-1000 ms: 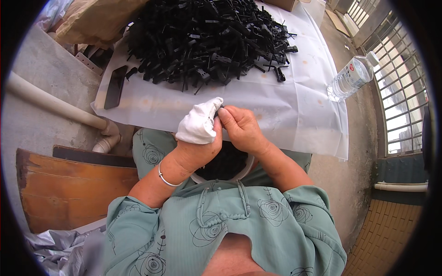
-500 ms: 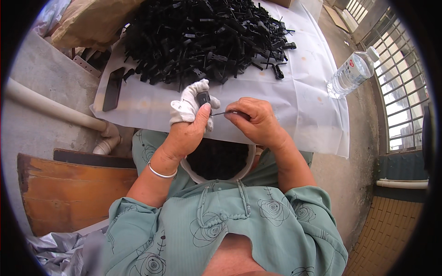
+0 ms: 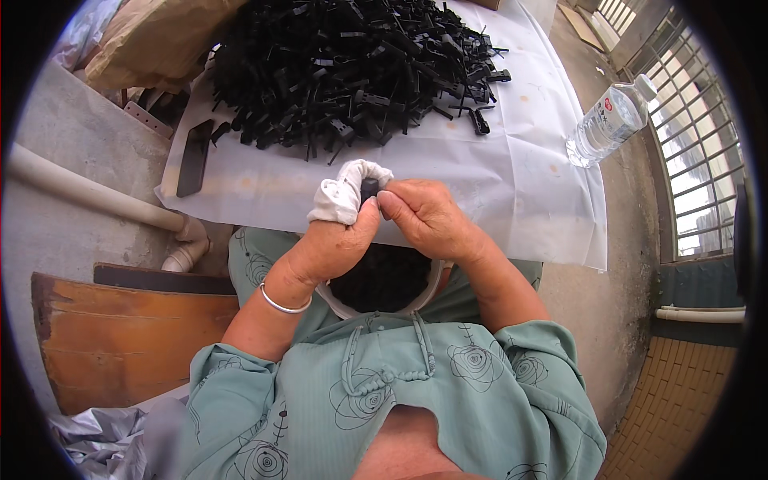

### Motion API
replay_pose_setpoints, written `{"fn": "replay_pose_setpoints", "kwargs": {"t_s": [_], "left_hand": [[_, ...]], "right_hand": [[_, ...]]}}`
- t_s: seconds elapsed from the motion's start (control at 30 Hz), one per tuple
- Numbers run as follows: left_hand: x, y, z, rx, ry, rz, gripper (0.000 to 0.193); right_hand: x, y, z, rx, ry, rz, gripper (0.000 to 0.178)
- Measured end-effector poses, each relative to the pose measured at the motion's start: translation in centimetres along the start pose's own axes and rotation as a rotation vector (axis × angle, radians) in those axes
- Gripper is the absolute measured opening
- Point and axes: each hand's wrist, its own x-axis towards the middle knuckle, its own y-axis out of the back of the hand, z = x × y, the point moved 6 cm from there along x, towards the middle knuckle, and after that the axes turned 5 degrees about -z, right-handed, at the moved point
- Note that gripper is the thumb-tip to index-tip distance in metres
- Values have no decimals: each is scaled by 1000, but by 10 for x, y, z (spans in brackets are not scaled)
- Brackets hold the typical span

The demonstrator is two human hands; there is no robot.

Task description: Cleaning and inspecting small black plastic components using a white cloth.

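My left hand [image 3: 340,232], its fingers covered by a white cloth glove [image 3: 336,199] and the thumb bare, is closed on a small black plastic part [image 3: 369,189]. Pressed up against that part is my bare right hand [image 3: 426,212], curled into a fist. The thin dark-handled tool it held half a second ago is hidden inside the fingers. Both hands hover over the near edge of the sheet-covered table [image 3: 496,184]. Below them, between the knees, stands a white bucket [image 3: 432,296] of dark contents. A large heap of black plastic parts [image 3: 344,72] lies beyond the hands.
A dark phone [image 3: 195,158] lies on the table's left side. Toward the right edge stands a clear water bottle [image 3: 610,124]. Brown paper [image 3: 152,44] sits at the far left, above a pipe [image 3: 88,188] and a wooden board [image 3: 128,336]. Barred windows [image 3: 700,136] are at right.
My right hand has moved left and up to meet the left hand, and the tool has gone out of sight. My left hand has shifted slightly right, still holding the black part.
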Motion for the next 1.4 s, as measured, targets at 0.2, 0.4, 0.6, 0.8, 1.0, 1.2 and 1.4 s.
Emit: {"fn": "replay_pose_setpoints", "kwargs": {"t_s": [0.2,0.4,0.6,0.8,1.0,1.2,1.4], "left_hand": [[-5,-3,4,326,-134,86,28],[-17,-4,8,637,-51,-238,38],[-8,0,16,659,-81,-221,29],[4,11,35,478,-426,84,32],[-5,9,24,318,-158,-154,34],[-28,18,1,-185,52,-1,27],[-48,19,7,-555,79,80,26]], "right_hand": [[-1,-9,4,141,-191,59,26],[-3,58,16,-488,-266,225,29],[-7,110,70,-949,-793,272,34],[-17,53,25,-780,-419,137,25],[-8,17,-16,-329,-134,-165,25],[-5,14,-56,-189,-23,123,28],[-5,-12,-77,-173,137,313,15]]}}
